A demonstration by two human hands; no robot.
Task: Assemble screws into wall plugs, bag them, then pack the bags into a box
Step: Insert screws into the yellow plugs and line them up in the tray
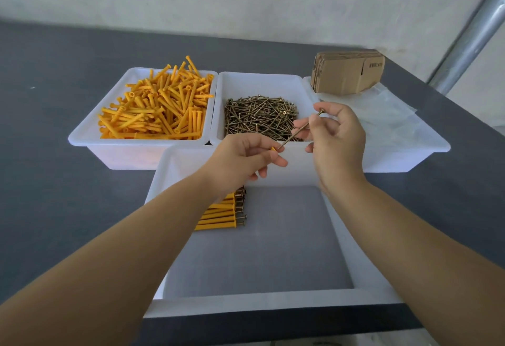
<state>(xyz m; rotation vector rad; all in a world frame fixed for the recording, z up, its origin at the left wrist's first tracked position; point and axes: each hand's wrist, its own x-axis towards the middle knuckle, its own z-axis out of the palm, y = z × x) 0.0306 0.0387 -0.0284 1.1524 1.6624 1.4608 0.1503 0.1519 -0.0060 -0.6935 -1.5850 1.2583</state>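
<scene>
On the dark grey table point(54, 127), farthest left, a white tray point(90, 138) holds a loose heap of orange wall plugs point(158, 108). Just right of it, touching rim to rim, a second white tray point(259, 80) holds a pile of brass-coloured screws point(257, 119). In front of these two stands a larger white tray point(246, 299); in its far left corner lies a neat row of finished plugs with screws in them point(221, 214), partly hidden by the left forearm. Above that tray's far rim the left hand point(240, 160) has its fingers curled round a wall plug point(273, 149), of which only an orange tip shows, so its length cannot be told. A single screw point(299, 130) slants from that tip up and to the right, its point seemingly at the plug's mouth. The right hand point(338, 140) pinches the screw's shank between thumb and forefinger, the other fingers loosely bent. Farther right, a third white tray point(426, 151) carries clear plastic bags point(382, 116) and, at its back, a stack of flattened cardboard boxes point(349, 73). A metal pole point(470, 42) rises at the right edge.
</scene>
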